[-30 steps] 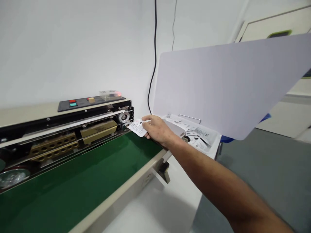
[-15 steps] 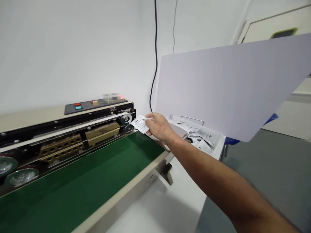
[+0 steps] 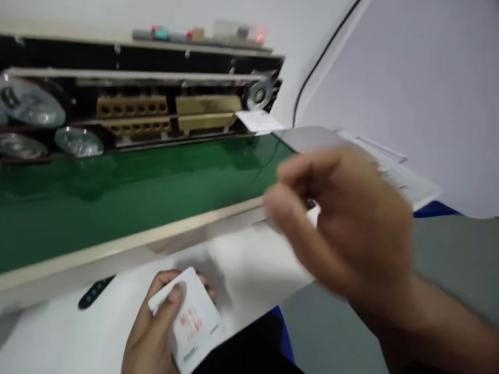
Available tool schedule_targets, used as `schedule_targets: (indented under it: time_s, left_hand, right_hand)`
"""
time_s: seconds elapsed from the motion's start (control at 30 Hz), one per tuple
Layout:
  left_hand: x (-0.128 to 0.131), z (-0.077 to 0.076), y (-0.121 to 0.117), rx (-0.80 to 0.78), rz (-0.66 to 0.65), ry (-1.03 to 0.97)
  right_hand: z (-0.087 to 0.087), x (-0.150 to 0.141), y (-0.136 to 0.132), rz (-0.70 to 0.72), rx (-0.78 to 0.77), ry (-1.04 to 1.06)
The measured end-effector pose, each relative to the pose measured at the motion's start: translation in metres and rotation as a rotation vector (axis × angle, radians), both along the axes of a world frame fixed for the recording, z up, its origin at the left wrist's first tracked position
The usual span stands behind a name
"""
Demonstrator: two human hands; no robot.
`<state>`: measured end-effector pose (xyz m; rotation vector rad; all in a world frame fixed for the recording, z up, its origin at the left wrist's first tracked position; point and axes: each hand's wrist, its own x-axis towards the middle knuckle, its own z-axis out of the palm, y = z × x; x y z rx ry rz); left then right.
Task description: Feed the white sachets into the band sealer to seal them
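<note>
My left hand (image 3: 150, 332) is low in the view, near the table's front edge, its fingers wrapped round a stack of small white packets (image 3: 191, 319) with red print. My right hand (image 3: 343, 223) hangs in mid-air in front of the machine's right end, smeared by motion, fingers curled; whether it holds anything is unclear. A small white packet (image 3: 259, 120) sits at the right end of the band sealer (image 3: 156, 104), its edge at the roller (image 3: 259, 93), above the green conveyor belt (image 3: 117, 187).
A white tray (image 3: 405, 182) stands to the right of the belt's end. A large white board (image 3: 409, 78) leans behind it, with a black cable (image 3: 323, 57) running up the wall. Control buttons (image 3: 175, 34) sit on top of the machine. A black strip (image 3: 93, 293) lies on the white table.
My right hand has let go of the packet at the sealer's roller and pulled back toward me. The view has tipped down, and my left hand with its packets has come into sight.
</note>
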<state>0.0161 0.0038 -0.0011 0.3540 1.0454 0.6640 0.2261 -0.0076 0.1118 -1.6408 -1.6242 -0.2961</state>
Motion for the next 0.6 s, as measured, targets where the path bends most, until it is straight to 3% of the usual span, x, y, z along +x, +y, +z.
schedule_targets:
  time_s: [0.07, 0.13, 0.2, 0.27, 0.37, 0.47, 0.6]
  left_hand:
    - [0.001, 0.003, 0.002, 0.039, 0.060, -0.066]
    - [0.001, 0.004, 0.002, 0.089, 0.094, -0.105]
    - [-0.001, 0.003, 0.001, 0.119, 0.111, -0.099]
    - [-0.004, -0.001, 0.000, 0.155, 0.083, -0.107]
    - [-0.009, -0.013, -0.001, 0.212, 0.003, -0.198]
    - [-0.010, -0.028, 0.001, 0.250, 0.014, -0.314]
    - [-0.003, -0.040, 0.008, 0.152, 0.109, -0.242]
  right_hand:
    - [-0.027, -0.023, -0.022, 0.249, -0.308, 0.120]
    - [-0.056, -0.040, -0.033, 0.412, -0.599, 0.309]
    - [-0.078, -0.053, -0.034, 0.524, -0.748, 0.480]
    - [-0.091, -0.061, -0.030, 0.601, -0.785, 0.603]
    - [-0.088, -0.062, -0.025, 0.597, -0.774, 0.724]
    - [-0.067, -0.048, -0.029, 0.521, -0.753, 0.778]
    - [-0.029, -0.012, -0.034, 0.273, -0.483, 0.900]
